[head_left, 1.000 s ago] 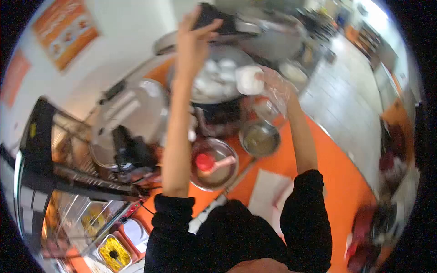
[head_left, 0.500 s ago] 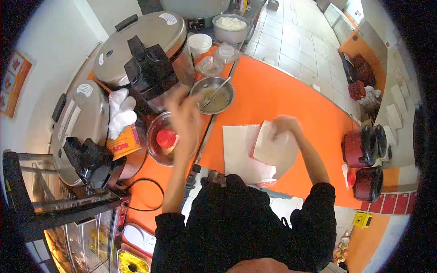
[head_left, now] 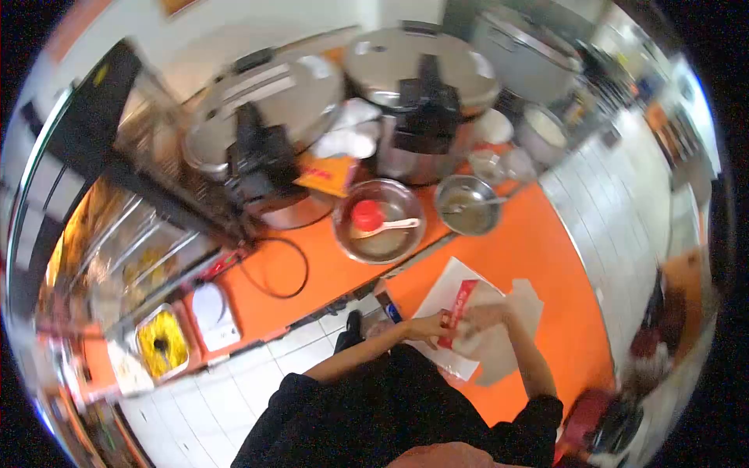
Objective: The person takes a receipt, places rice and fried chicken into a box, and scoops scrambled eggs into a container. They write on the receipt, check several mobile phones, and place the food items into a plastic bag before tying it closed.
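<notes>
White cardboard with a red printed strip, looking like a flat takeaway box (head_left: 462, 300), lies partly folded at the counter's near edge. My left hand (head_left: 427, 328) grips its red strip near the lower end, fingers closed on it. On the other side of the strip, my right hand (head_left: 485, 317) has its fingers bent against the same cardboard; they are slightly blurred. Pale cardboard or paper (head_left: 524, 308) spreads out beneath and to the right. Beyond my hands, a metal bowl (head_left: 380, 255) holds a red-topped item (head_left: 367, 214) and a white-handled utensil (head_left: 402, 224).
A steel bowl (head_left: 466, 226) with a fork and liquid stands at the counter's back. Two large lidded cookers (head_left: 312, 93) line the wall, an orange packet (head_left: 326, 175) before them. At left are a glass display case (head_left: 148, 242), a white scale (head_left: 214, 312) and a yellow-filled tray (head_left: 162, 345).
The view has swung left. My left hand has come down from near the bowls onto the cardboard, beside my right hand. The red strip now faces up.
</notes>
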### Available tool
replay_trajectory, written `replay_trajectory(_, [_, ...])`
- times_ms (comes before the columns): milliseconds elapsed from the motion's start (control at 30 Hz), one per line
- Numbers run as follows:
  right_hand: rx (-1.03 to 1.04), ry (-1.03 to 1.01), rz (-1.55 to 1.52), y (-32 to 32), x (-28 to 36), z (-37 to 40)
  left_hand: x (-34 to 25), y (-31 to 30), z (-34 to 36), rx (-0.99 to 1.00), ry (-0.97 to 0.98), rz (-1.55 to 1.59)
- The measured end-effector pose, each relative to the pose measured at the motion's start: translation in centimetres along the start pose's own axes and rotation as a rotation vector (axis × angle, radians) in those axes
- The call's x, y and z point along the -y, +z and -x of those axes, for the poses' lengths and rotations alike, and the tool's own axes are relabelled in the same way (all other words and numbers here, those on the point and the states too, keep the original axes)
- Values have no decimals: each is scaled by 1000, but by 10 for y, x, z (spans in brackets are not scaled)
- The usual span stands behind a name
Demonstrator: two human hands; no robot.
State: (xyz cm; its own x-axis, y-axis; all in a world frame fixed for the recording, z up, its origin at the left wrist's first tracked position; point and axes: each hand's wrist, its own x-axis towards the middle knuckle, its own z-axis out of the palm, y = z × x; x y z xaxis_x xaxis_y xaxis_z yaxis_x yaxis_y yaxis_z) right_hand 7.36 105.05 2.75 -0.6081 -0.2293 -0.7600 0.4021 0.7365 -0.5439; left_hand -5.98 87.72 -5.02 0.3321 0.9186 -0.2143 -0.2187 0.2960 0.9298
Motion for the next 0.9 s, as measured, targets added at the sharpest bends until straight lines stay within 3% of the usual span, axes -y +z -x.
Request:
replay_trajectory(67, [108,-95,36,-6,26,-4,21,-19,20,74,-125,748])
replay_trajectory(133, [191,-184,125,-6,61,-16,18,-34,49,401,88,1191])
replay_trajectory(200, [222,-272,262,5,102,-31,25,-28,79,-121,-142,1089])
replay_trajectory(300, [194,-404,504,33,164,-54,-29,3,163,-381,-276,643])
replay_trajectory(333, [167,-445,578,43,185,-62,13,-10,178,-290,-393,713])
replay_trajectory(433, [77,-565,781,60,241,-81,-34,27,241,-454,-302,561])
replay_trajectory(467, [52,-613,847,62,259,-89,-22,37,258,-517,-214,652])
replay_trajectory(533, [42,-756,1006,56,293,-99,52,51,281,-658,-6,544])
replay_trajectory(600, [96,-1012,1236,55,322,-113,75,71,297,-715,153,688])
replay_trajectory(667, [49,-1222,1237,67,344,-119,83,85,312,-676,268,1093])
replay_trajectory(700, [24,-1327,1235,73,354,-125,97,89,321,-665,372,1067])
replay_trajectory(800, [-429,-1545,1420,101,384,-141,108,108,354,-750,592,1103])
replay_trajectory(833, [-375,-1628,1349,104,400,-141,104,116,367,-798,653,1126])
replay_trajectory(867, [-318,-1709,1281,106,417,-140,134,115,374,-732,775,1238])
replay_trajectory(900, [-98,-1737,1168,97,445,-128,173,111,381,-659,894,1344])
